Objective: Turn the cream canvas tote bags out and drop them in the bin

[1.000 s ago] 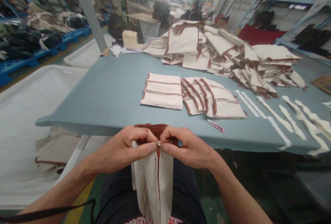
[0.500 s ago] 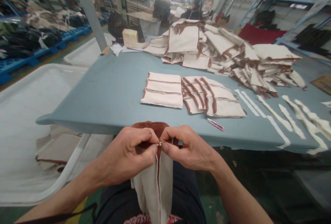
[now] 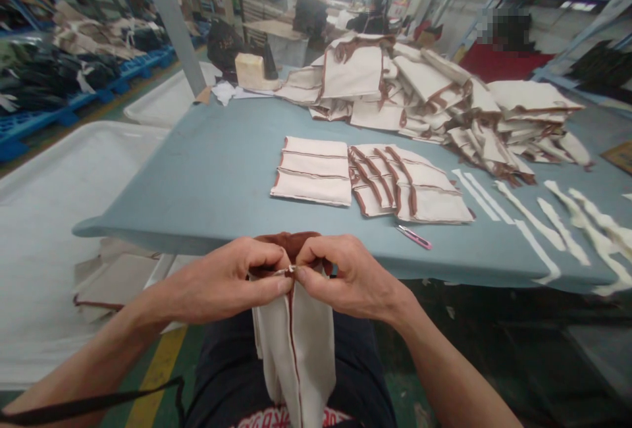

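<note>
My left hand (image 3: 232,278) and my right hand (image 3: 340,276) are both pinched on the top of a cream cloth bag (image 3: 296,349) with brown trim, held over my lap just below the table's front edge. A small metal piece, perhaps a zip pull (image 3: 291,269), shows between my thumbs. The bag hangs down from my fingers. On the blue-grey table (image 3: 207,178) lie two neat rows of the same cream bags (image 3: 311,171), and a large loose heap of bags (image 3: 434,99) sits further back.
A pink-handled small tool (image 3: 415,238) lies near the table's front edge. White cloth strips (image 3: 538,230) lie at the right. White tubs (image 3: 49,204) stand to the left with bags (image 3: 113,283) below. People sit at the far end. Shelving lines both sides.
My hands have stayed on the bag top and shifted slightly left. The view has tilted a little; nothing on the table moved.
</note>
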`<state>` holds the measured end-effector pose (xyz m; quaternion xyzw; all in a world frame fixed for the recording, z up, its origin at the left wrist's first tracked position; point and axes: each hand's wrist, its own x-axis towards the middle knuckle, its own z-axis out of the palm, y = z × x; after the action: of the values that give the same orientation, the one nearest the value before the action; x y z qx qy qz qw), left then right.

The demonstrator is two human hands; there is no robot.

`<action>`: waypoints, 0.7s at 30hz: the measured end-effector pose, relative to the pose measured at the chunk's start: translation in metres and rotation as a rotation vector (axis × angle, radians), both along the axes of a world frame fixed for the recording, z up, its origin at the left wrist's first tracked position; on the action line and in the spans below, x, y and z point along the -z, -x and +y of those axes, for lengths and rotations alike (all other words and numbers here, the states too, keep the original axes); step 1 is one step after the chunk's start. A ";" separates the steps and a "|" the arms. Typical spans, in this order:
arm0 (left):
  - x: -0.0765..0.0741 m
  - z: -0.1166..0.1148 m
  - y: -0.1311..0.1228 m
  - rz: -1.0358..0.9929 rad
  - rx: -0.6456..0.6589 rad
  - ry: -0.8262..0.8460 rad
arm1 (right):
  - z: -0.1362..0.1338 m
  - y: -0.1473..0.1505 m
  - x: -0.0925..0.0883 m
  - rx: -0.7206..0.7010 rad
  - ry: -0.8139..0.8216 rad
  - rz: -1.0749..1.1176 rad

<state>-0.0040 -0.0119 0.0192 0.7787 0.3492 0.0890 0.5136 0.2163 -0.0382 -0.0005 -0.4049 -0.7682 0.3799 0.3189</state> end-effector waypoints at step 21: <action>-0.003 -0.011 -0.008 -0.106 -0.065 -0.185 | 0.006 -0.009 -0.009 -0.119 0.102 0.099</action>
<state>0.0039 -0.0227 0.0217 0.8053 0.3369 0.1785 0.4539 0.2255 -0.0319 0.0082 -0.3550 -0.7538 0.4564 0.3120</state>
